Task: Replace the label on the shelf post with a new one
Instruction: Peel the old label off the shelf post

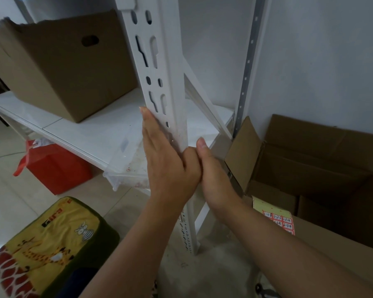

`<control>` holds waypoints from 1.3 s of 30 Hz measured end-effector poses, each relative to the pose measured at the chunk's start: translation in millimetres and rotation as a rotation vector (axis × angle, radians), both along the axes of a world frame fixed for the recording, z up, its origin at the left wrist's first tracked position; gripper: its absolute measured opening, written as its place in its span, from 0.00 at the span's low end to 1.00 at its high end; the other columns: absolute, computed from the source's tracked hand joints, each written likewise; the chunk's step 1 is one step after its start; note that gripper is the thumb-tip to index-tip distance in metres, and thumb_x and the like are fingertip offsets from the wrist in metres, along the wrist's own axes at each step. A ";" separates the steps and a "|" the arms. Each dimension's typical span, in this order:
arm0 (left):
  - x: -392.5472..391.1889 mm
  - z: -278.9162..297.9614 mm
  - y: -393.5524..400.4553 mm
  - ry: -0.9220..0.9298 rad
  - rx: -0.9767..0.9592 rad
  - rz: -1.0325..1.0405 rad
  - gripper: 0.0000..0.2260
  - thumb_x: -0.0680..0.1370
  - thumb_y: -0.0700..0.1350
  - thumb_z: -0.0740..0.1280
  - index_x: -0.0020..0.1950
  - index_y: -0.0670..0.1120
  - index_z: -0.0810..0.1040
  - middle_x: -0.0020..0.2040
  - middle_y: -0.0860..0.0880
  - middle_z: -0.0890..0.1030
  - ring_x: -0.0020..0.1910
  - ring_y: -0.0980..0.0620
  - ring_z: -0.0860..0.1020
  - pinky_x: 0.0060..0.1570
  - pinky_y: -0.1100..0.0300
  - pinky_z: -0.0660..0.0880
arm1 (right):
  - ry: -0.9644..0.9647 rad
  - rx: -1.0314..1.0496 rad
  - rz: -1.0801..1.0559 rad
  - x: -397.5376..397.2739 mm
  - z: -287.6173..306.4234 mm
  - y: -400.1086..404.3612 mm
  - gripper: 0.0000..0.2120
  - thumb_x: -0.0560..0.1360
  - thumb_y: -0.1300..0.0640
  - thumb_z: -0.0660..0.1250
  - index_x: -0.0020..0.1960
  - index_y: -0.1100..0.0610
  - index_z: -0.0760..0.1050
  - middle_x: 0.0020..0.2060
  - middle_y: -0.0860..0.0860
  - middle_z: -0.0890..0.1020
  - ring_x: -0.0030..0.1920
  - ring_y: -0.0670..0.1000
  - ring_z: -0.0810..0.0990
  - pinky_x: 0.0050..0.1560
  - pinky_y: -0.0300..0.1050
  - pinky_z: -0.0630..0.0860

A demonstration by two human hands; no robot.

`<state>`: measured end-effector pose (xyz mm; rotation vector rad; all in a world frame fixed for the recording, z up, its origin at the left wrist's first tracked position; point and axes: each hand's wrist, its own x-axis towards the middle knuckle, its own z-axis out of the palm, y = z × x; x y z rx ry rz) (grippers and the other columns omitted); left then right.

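A white slotted metal shelf post (159,67) rises through the middle of the view. My left hand (166,160) lies flat against its left face with straight fingers pointing up. My right hand (211,175) sits against the post's right edge at the same height, thumb raised; its fingers are hidden behind the post and my left hand. No label shows on the post where the hands cover it. A sheet of red and white numbered labels (281,220) lies on the cardboard box (332,250) at the lower right.
A brown carton (58,69) stands on the white shelf board (78,130). A clear plastic tray (127,162) juts over the shelf edge. A red bag (56,168) sits below. An open carton (306,164) is at right, a giraffe-print cushion (52,246) at lower left.
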<state>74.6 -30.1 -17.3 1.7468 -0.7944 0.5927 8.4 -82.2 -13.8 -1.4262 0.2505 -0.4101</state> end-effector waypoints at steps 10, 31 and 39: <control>-21.1 -3.2 8.1 -0.217 -0.124 0.041 0.11 0.79 0.44 0.63 0.48 0.38 0.80 0.46 0.40 0.77 0.52 0.48 0.71 0.55 0.67 0.63 | -0.186 -0.258 -0.354 -20.6 -3.2 -0.4 0.12 0.77 0.50 0.58 0.53 0.55 0.76 0.42 0.43 0.81 0.46 0.43 0.80 0.46 0.36 0.77; -40.8 1.1 19.0 0.121 -0.076 -0.341 0.07 0.80 0.48 0.59 0.48 0.54 0.76 0.41 0.56 0.80 0.42 0.57 0.79 0.40 0.63 0.77 | -0.281 -0.450 -0.390 -44.7 -3.2 -1.0 0.12 0.76 0.54 0.58 0.38 0.57 0.74 0.30 0.49 0.75 0.31 0.47 0.73 0.31 0.40 0.71; -38.9 4.7 24.4 0.107 -0.103 -0.301 0.11 0.80 0.50 0.58 0.41 0.52 0.76 0.35 0.58 0.79 0.36 0.56 0.79 0.34 0.65 0.76 | -0.329 -0.460 -0.371 -41.1 -4.4 4.5 0.13 0.77 0.55 0.55 0.35 0.51 0.71 0.28 0.43 0.72 0.30 0.44 0.71 0.32 0.38 0.68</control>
